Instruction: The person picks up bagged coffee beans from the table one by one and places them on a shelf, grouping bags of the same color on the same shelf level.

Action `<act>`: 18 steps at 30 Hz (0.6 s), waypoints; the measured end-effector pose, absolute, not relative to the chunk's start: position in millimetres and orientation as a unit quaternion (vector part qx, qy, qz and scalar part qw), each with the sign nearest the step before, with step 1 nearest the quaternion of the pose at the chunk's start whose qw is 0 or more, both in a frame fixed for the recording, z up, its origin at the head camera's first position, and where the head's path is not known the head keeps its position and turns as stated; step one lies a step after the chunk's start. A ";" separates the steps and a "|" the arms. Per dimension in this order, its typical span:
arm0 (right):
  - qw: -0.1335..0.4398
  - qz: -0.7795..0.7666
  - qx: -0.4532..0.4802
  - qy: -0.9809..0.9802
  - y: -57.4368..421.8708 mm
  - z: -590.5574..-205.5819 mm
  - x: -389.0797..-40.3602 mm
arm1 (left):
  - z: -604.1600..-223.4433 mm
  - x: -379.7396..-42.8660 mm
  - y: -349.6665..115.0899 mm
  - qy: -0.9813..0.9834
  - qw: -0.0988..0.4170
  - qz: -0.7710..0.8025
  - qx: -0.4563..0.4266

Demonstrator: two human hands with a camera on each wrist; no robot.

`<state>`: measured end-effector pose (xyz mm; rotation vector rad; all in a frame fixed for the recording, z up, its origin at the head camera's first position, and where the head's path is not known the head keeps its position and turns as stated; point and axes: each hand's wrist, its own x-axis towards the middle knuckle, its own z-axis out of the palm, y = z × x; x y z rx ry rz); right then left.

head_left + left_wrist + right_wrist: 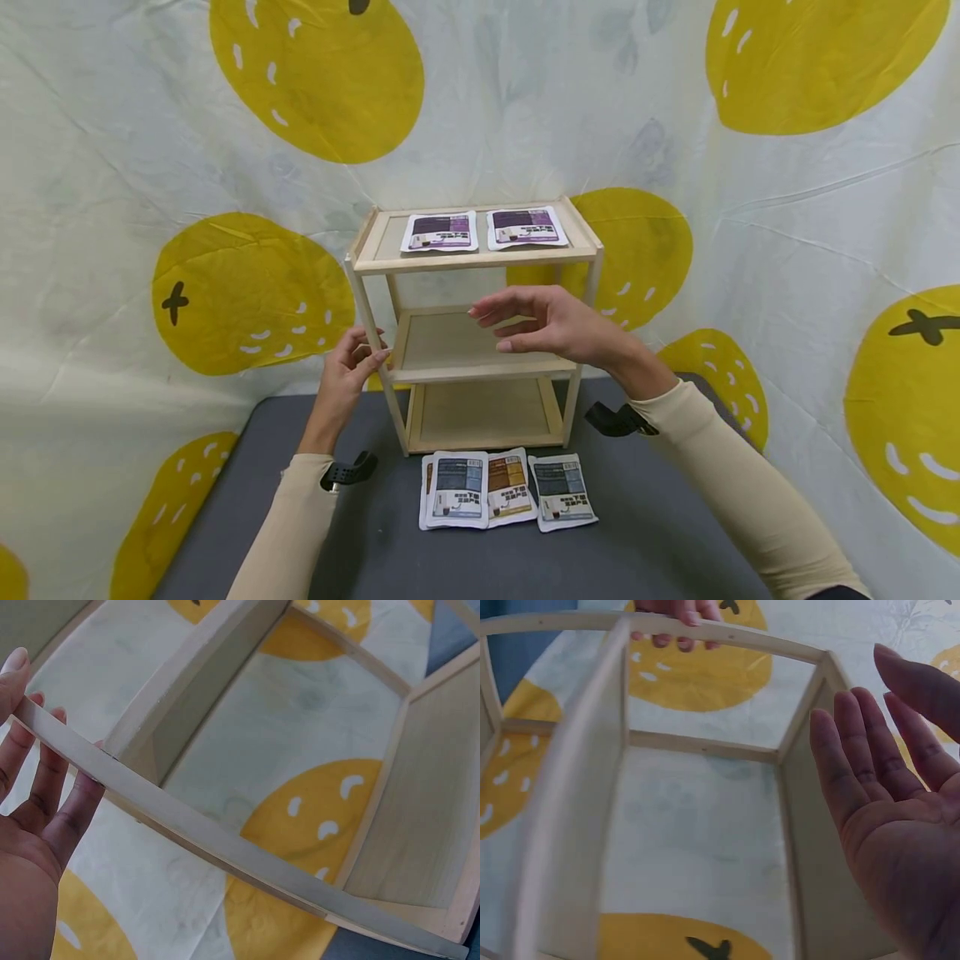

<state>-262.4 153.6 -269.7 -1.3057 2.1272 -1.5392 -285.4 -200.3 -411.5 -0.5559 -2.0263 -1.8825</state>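
Observation:
A small three-tier wooden shelf (480, 372) stands on the dark table. My left hand (345, 377) holds its left front post (202, 814), thumb on one side and fingers on the other. The right hand (558, 325) hovers before the upper opening, holding nothing. In the right wrist view that hand's fingers (877, 761) are extended, slightly bent. Two flat white packets with purple labels lie side by side on the top tier: a left packet (440, 232) and a right packet (527, 227).
On the table before the shelf lie a blue-label packet (457, 492) overlapping others, an orange-label packet (512, 487), and a separate blue-label packet (562, 493) at the right. Behind the shelf hangs a pale cloth (465, 108) with large yellow fruit prints.

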 end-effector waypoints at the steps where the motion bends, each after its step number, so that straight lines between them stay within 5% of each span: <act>1: 0.109 -0.524 -0.440 0.721 153.8 -273.4 -262.3 | -411.5 -285.5 -200.6 -0.710 0.159 -0.658 -0.193; 18: 0.171 -0.550 -0.410 0.707 154.2 -327.9 -264.1 | -411.7 -286.8 -202.4 -0.716 0.159 -0.649 -0.204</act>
